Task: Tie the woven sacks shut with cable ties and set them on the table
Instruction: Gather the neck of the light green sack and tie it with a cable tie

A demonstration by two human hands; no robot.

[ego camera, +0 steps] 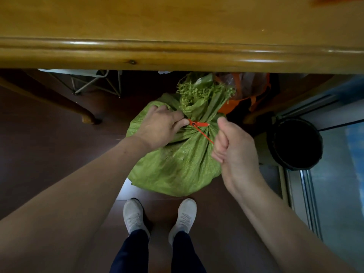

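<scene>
The green woven sack (177,166) stands on the floor (49,125), below the near edge of the desk (177,54), with its neck gathered. A red cable tie (199,124) encircles the neck. The left grip (159,127) pinches the tie head against the neck. The right grip (234,148) is curled into a fist round the tie's free tail. An orange bag (246,93) lies behind the sack. A black bin (295,142) stands to the right.
</scene>
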